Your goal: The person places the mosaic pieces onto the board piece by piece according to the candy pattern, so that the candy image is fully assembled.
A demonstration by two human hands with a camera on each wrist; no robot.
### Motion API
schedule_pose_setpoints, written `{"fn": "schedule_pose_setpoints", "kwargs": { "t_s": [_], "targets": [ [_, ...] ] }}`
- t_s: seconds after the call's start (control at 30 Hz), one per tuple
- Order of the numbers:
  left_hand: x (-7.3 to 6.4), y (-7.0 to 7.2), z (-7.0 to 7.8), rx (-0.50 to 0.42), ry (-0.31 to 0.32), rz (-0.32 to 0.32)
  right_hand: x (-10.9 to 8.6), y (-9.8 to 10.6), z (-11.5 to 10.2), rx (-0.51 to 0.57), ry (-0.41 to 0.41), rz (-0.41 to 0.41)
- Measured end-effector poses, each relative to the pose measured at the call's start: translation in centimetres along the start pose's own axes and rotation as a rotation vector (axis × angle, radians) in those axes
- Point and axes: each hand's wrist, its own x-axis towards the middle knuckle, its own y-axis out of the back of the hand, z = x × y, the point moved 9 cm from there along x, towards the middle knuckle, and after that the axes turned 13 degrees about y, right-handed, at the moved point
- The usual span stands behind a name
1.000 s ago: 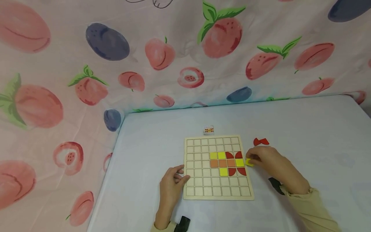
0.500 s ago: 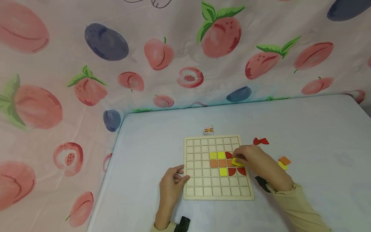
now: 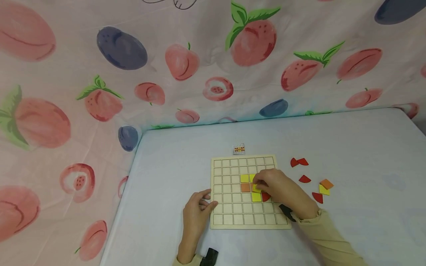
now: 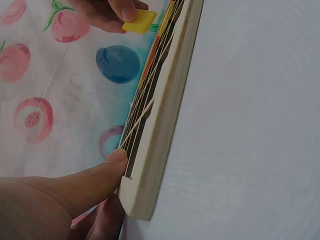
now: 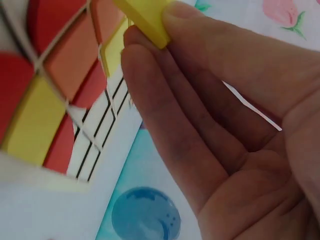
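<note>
A square wooden grid board (image 3: 229,218) lies on the white table, with yellow, orange and red tiles in some of its cells. My left hand (image 3: 196,212) holds the board's left edge; in the left wrist view the thumb (image 4: 95,182) presses near a corner and the other fingers are partly hidden behind it. Over the middle of the board, my right hand (image 3: 279,186) pinches a yellow square tile (image 5: 149,20) between thumb and fingertips. The left wrist view shows this tile (image 4: 140,21) raised above the board. That hand covers several of the cells on the right.
Loose red quarter-round pieces (image 3: 304,179) lie to the right of the board. Beside them an orange square tile (image 3: 326,184) overlaps a yellow one (image 3: 324,190). A small printed pattern card (image 3: 238,149) sits behind the board. Fruit-patterned cloth (image 3: 186,79) hangs behind the table.
My right hand has carried the yellow tile leftward, from beside the board's right edge to above its middle. Loose pieces formerly behind the arm now show. The left hand has stayed put.
</note>
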Motion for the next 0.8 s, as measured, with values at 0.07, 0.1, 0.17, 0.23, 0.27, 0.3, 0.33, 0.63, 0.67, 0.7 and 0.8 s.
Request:
{"fn": "schedule_pose_setpoints", "kwargs": {
  "t_s": [0.07, 0.1, 0.17, 0.23, 0.27, 0.3, 0.33, 0.63, 0.67, 0.7, 0.8],
  "targets": [
    [0.1, 0.0, -0.1, 0.000, 0.009, -0.002, 0.3, -0.3, -0.3, 0.004, 0.014, 0.000],
    [0.1, 0.0, -0.1, -0.001, 0.014, -0.003, 0.4, -0.5, -0.4, 0.007, 0.021, 0.003],
    [0.1, -0.1, -0.1, 0.001, 0.015, -0.006, 0.6, -0.8, -0.7, 0.000, 0.035, 0.009],
    [0.1, -0.1, -0.1, 0.003, 0.017, -0.007, 0.7, -1.0, -0.9, 0.007, 0.039, 0.012],
    [0.1, -0.1, -0.1, 0.003, 0.018, -0.008, 0.8, -1.2, -1.0, 0.010, 0.040, 0.014],
    [0.1, -0.1, -0.2, 0.003, 0.020, -0.008, 0.9, -1.3, -1.1, 0.010, 0.043, 0.015],
    [0.1, -0.1, -0.2, 0.005, 0.022, -0.009, 0.9, -1.4, -1.2, 0.015, 0.048, 0.015],
    [0.1, -0.1, -0.2, 0.007, 0.014, -0.003, 1.4, -2.7, -1.7, 0.020, 0.062, -0.019],
    [0.1, -0.1, -0.2, 0.005, 0.010, -0.002, 1.5, -2.7, -1.8, 0.013, 0.072, -0.021],
    [0.1, -0.1, -0.2, 0.003, 0.006, 0.000, 1.5, -2.8, -1.8, 0.014, 0.076, -0.023],
    [0.0, -0.1, -0.1, 0.004, -0.004, 0.007, 1.6, -3.0, -1.7, 0.020, 0.094, -0.025]
  ]
}}
